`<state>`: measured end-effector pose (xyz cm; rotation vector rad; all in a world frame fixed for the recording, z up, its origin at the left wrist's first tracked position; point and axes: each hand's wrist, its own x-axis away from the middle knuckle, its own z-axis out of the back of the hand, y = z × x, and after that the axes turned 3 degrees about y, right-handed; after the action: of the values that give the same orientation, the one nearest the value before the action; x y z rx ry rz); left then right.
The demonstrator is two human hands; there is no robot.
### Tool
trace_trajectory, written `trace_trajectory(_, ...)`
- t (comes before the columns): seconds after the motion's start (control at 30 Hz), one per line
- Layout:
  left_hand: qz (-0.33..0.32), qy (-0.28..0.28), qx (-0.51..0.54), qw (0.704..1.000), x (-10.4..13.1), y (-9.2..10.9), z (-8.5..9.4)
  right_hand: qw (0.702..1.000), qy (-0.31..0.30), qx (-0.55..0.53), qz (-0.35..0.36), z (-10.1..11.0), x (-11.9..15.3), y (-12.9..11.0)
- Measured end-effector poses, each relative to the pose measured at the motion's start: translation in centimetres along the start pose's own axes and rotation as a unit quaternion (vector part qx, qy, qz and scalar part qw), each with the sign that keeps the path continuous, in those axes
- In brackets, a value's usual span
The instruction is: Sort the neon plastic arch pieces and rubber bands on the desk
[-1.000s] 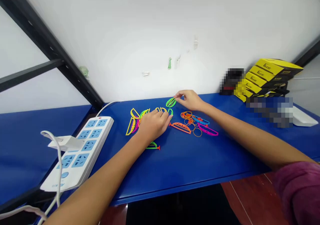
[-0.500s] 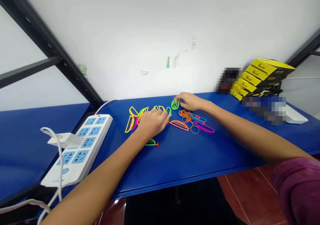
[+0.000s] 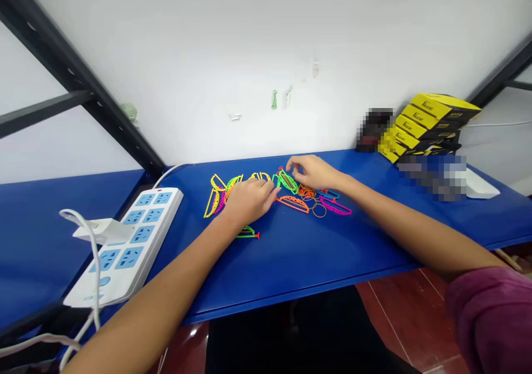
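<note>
My left hand [image 3: 250, 199] rests palm down over the small toy bows, its fingers loosely extended to the right and partly covering what lies under them. Close to its fingertips are an orange toy bow [image 3: 294, 203] and a yellow toy bow [image 3: 261, 176]. My right hand [image 3: 311, 172] hovers at the back, fingers bent but apart, with nothing visible in them. Just left of it lies a green toy bow [image 3: 288, 182], slanted, with a red tip. Rubber bands [image 3: 319, 210] and a purple toy bow [image 3: 336, 206] lie below my right wrist.
A white power strip [image 3: 124, 246] with a plugged-in adapter [image 3: 103, 231] and cable lies on the left of the blue table [image 3: 291, 263]. Yellow-and-black boxes [image 3: 428, 122] are stacked at the back right. A white wall [image 3: 208, 58] rises behind the table.
The green toy bow has turned from upright to slanted and lies nearer the other bows. My right hand's fingers have come away from it. My left hand has barely moved.
</note>
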<state>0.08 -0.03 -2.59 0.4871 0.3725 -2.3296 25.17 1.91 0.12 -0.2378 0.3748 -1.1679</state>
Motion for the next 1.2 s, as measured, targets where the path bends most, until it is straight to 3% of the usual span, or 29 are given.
trace_trajectory(0.13, -0.001, -0.003, -0.006, 1.0, 0.0, 0.0, -0.1, 0.994, -0.01, 0.009, -0.105, -0.7, -0.3, -0.6)
trace_trajectory(0.33, 0.001, -0.021, -0.008, 1.0, -0.1, 0.1, 0.1, 0.988, -0.053, -0.013, -0.147, -1.5, -0.7, -1.4)
trace_trajectory(0.63, 0.004, -0.011, 0.011, 1.0, 0.1, 0.1, 0.1, 0.981, 0.055, -0.01, -0.186, -0.8, -0.8, -0.1)
trace_trajectory(0.8, -0.008, 0.004, 0.003, 1.0, 0.2, 0.0, -0.2, 0.981, 0.061, -0.026, -0.185, -1.0, -0.3, 0.6)
trace_trajectory(0.93, -0.01, 0.01, 0.014, 1.0, 0.2, 0.0, -0.3, 0.977, 0.122, -0.017, -0.175, -1.3, -0.1, 1.4)
trace_trajectory(1.2, -0.014, 0.003, 0.007, 1.0, 0.2, 0.0, -0.3, 0.977, 0.205, 0.043, -0.033, -2.0, 0.5, 2.9)
